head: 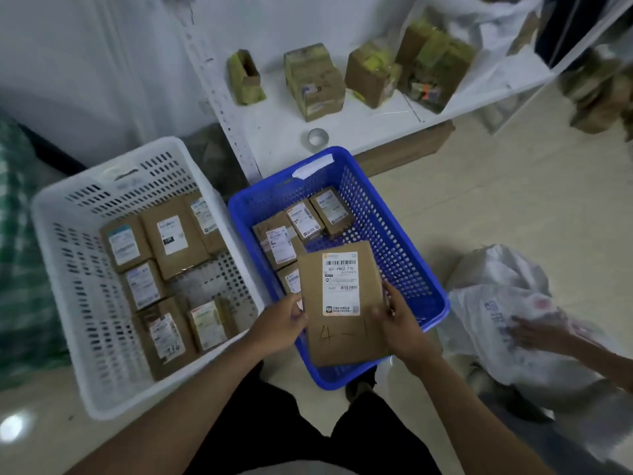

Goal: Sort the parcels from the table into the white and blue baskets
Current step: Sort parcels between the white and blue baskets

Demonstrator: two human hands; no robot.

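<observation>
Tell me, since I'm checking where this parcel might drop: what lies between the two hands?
In the head view, the brown parcel marked 4-1 spans the gap between the left hand and right hand, both gripping its edges above the blue basket.

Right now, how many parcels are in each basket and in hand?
White basket: 7 parcels
Blue basket: 4 parcels
Held parcel, in the grip of left hand and right hand: 1
Total: 12
</observation>
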